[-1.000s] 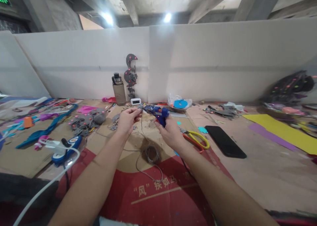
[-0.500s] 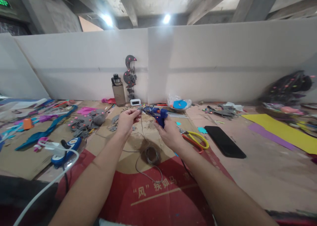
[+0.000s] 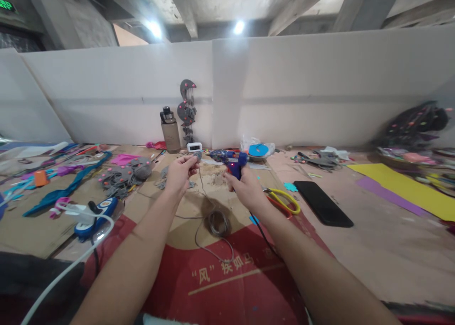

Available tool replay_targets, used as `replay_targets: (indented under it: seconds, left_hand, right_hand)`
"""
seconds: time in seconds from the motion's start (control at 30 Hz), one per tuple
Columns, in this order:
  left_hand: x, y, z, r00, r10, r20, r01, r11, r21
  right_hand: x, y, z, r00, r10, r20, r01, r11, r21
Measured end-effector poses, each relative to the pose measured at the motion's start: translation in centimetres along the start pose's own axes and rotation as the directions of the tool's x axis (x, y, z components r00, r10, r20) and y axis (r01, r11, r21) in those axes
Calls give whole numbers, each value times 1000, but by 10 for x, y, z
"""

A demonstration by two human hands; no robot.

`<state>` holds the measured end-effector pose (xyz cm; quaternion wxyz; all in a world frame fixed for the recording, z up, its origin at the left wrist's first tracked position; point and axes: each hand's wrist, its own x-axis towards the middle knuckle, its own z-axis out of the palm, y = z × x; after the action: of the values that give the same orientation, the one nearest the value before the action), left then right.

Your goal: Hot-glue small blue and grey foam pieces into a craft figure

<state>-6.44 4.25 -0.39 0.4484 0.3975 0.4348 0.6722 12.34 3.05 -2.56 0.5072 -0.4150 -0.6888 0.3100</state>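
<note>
Pinching a grey piece in the left hand and grasping a glue gun in the right hand, beyond coiled cord.

Beyond the left hand stand the bottle and, to its right, the small digital display, both before the upright panel, while left of that hand lies the heap of cutouts, with the power strip nearer the wearer. The cord coil lies nearer the wearer than both hands, between the forearms, on the printed cardboard. Just right of the right hand are the scissors, then the phone; the bowl sits beyond that hand.
</note>
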Motion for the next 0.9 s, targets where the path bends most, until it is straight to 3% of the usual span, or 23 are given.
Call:
replay_targets:
  seconds: [0.1, 0.23, 0.33, 0.47, 0.53, 0.6, 0.7, 0.8, 0.9]
  left_hand:
    - [1, -1, 0, 1000, 10, -3, -10, 1000, 7]
    - [-2, -4, 4, 996, 67, 51, -70, 996, 59]
    - [-6, -6, 8, 986, 151, 74, -158, 981, 112]
    - [-11, -10, 13, 964, 248, 100, -264, 944, 201]
    - [-12, -12, 15, 957, 275, 97, -291, 922, 255]
    - [-15, -13, 17, 953, 290, 92, -304, 907, 292]
    - [-18, -11, 20, 955, 281, 95, -296, 898, 325]
    - [-21, -4, 19, 944, 316, 98, -329, 862, 387]
    - [-21, 0, 17, 930, 361, 68, -357, 848, 391]
  right_hand:
    - [6, 16, 1, 983, 175, 57, -178, 983, 52]
    - [8, 37, 2, 950, 280, 137, -262, 955, -137]
    - [6, 42, -3, 973, 222, 63, -202, 951, -232]
    - [5, 29, -9, 985, -12, -171, -63, 904, -424]
    - [7, 18, -5, 984, -35, -176, -16, 959, -284]
    - [9, 7, 4, 996, 22, -87, -17, 998, 62]
    - [10, -5, 22, 990, 113, 84, -139, 873, 467]
    - [11, -14, 33, 961, 170, 216, -268, 752, 602]
    - [14, -20, 35, 957, 172, 234, -277, 782, 558]
